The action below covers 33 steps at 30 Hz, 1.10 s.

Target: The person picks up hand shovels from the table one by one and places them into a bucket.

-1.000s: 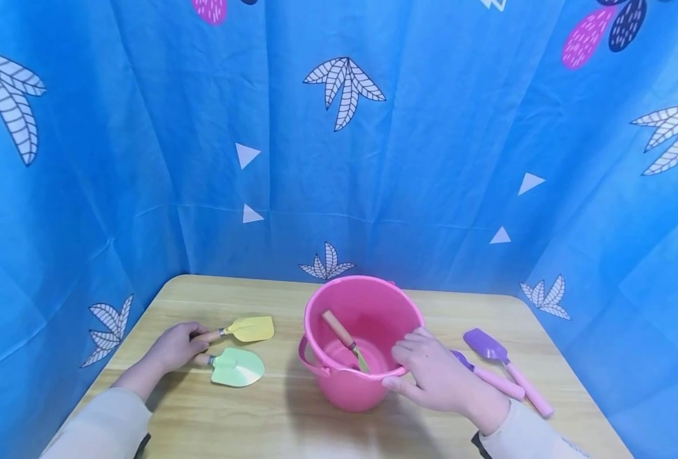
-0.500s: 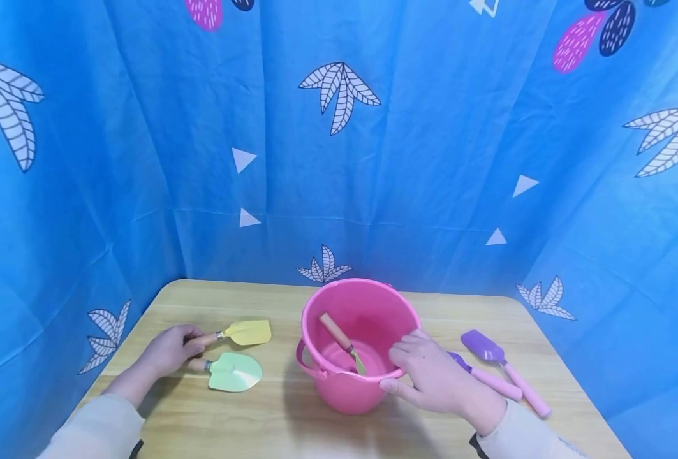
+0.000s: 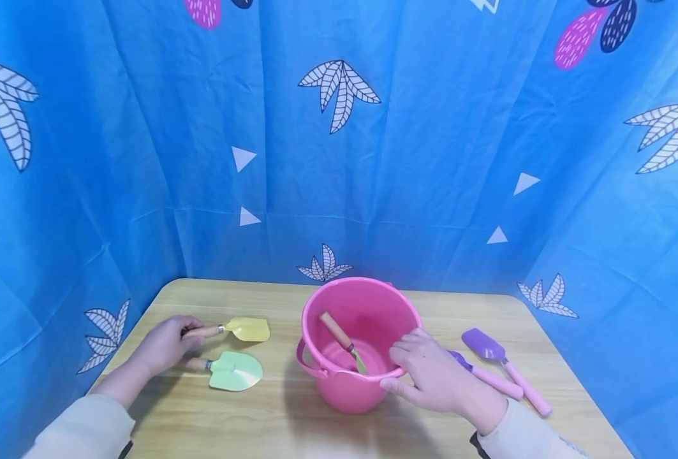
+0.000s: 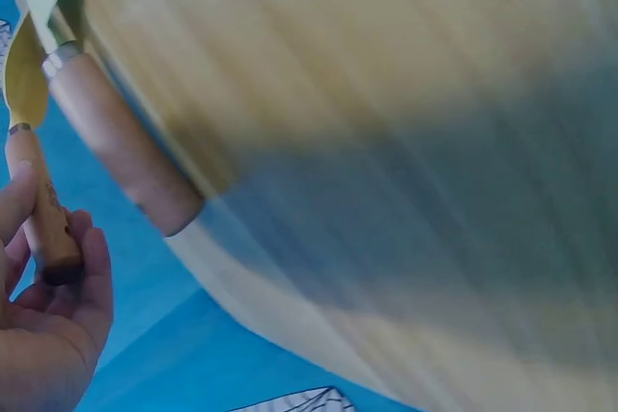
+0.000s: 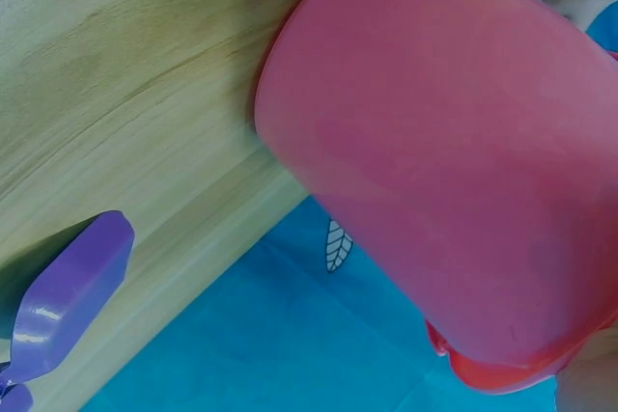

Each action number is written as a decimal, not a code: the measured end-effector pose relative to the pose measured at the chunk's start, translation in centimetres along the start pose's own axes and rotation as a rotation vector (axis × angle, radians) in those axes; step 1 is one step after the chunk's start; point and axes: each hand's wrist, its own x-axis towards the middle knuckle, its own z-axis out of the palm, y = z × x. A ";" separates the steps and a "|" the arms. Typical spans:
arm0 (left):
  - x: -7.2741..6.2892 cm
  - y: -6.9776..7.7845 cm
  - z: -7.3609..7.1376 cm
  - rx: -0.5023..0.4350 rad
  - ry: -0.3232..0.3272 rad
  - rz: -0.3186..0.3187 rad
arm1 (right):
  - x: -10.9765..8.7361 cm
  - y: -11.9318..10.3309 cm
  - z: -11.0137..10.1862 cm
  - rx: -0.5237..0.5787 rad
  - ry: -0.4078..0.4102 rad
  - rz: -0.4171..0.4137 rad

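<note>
At the left of the surface (image 3: 218, 427), the left hand (image 3: 165, 344) has its grip curled around the handle of the yellow trowel (image 3: 249, 329), beyond the green trowel (image 3: 236, 371). The right hand (image 3: 432, 371) clasps the near-right rim of the pink bucket (image 3: 350, 396), probably for keeping it steady.

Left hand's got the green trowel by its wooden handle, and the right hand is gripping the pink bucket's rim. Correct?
Not the green trowel: the left hand holds the yellow trowel by its wooden handle, as the left wrist view shows. The right hand does grip the rim of the pink bucket.
</note>
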 end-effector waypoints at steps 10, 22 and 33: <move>0.2 2.8 -1.1 0.037 0.112 0.112 | 0.1 -0.1 0.0 -0.002 0.008 -0.006; 0.5 5.3 -1.5 0.018 0.170 0.143 | 0.1 -0.2 -0.1 -0.001 0.016 -0.015; 1.0 6.1 -1.7 0.004 0.202 0.172 | 0.1 -0.2 -0.1 -0.007 0.021 -0.021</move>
